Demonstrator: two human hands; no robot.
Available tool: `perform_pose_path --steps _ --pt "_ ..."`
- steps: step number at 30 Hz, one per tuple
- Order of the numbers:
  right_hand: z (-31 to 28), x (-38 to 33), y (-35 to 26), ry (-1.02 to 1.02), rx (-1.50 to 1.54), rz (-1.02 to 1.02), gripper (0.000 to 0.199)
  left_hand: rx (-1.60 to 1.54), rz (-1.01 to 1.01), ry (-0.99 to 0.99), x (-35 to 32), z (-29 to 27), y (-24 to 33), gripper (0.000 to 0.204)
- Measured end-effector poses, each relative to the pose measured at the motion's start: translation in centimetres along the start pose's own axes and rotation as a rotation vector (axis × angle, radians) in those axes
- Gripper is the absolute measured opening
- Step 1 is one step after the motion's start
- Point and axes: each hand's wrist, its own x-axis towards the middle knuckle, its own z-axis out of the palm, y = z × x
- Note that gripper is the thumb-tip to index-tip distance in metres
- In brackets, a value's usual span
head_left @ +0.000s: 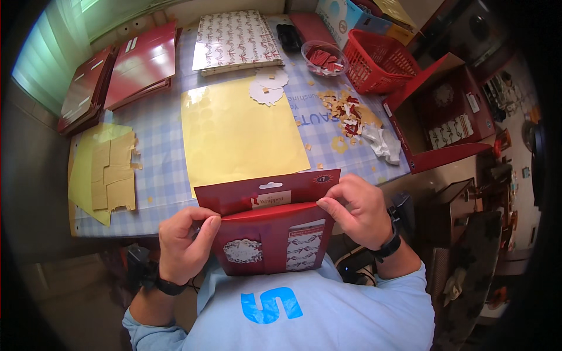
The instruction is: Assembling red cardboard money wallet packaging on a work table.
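Note:
I hold a flat red card package [269, 225] against my chest, at the near edge of the table. It has a hanging flap folded up at the top, and two windows showing a white doily and a patterned sheet. My left hand [184, 243] pinches its upper left corner. My right hand [360, 207] pinches its upper right corner at the fold. Both wrists carry dark bands.
On the checked tablecloth [158, 169] lie a large yellow sheet [237, 137], yellow cut pieces [111, 169], red package stacks [143, 64], patterned paper [234, 41], white doilies [266, 88], scraps [345, 114], a bowl [324, 58], a red basket [377, 61] and an open red box [445, 114].

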Motion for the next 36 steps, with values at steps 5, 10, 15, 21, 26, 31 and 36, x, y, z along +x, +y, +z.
perform_pose_path --steps 5,10,15,21,26,31,36 --pt "0.8 0.3 0.8 0.064 0.001 -0.007 0.016 -0.111 0.047 0.048 0.3 1.1 -0.8 0.008" --pt "2.6 1.1 3.1 0.078 0.394 0.298 0.015 -0.184 -0.013 0.046 1.5 1.6 -1.7 0.010" --pt "3.6 1.6 3.8 0.086 0.621 0.326 0.014 -0.358 -0.052 0.076 2.2 2.0 -2.4 0.017" --pt "4.6 1.1 2.0 0.204 0.780 0.186 0.016 -0.334 -0.032 0.061 1.6 2.1 -1.2 0.019" --pt "4.1 1.3 3.2 0.082 0.788 0.082 0.009 -0.387 -0.075 0.057 1.0 1.2 -1.5 0.020" --pt "2.6 1.4 3.9 -0.051 0.545 -0.155 0.010 -0.291 0.112 0.000 0.9 0.8 -2.6 0.015" --pt "2.3 1.1 3.7 -0.033 0.342 -0.080 0.009 -0.108 0.014 -0.078 0.8 -0.3 -2.0 0.010"
